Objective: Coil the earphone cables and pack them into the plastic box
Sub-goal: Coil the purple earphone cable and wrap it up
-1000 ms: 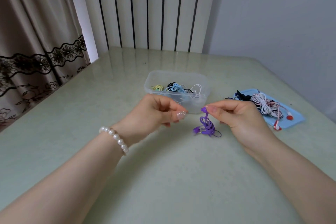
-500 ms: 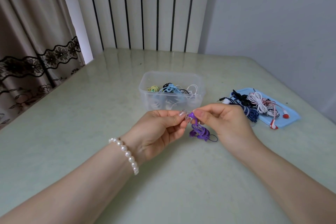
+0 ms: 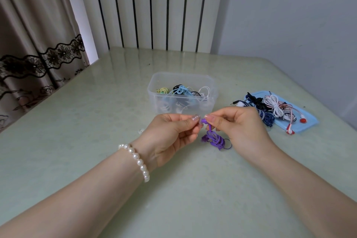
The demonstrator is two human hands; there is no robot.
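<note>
A pale green table [image 3: 77, 141] is seen, shiny on top. A brown curtain [image 3: 29, 35] with a black lace band is hung at the left. White wall panels [image 3: 154, 6] with thin dark lines are set behind the table. A plain grey wall [image 3: 289, 15] is seen at the right.

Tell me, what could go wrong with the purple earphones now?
Both hands, left hand and right hand, pinch only the top of the purple earphones, so the bundle dangling below might come loose and tangle. The clear box sits right behind the hands, so a bump could push it. It already holds several cables, so the new bundle might snag on them.
</note>
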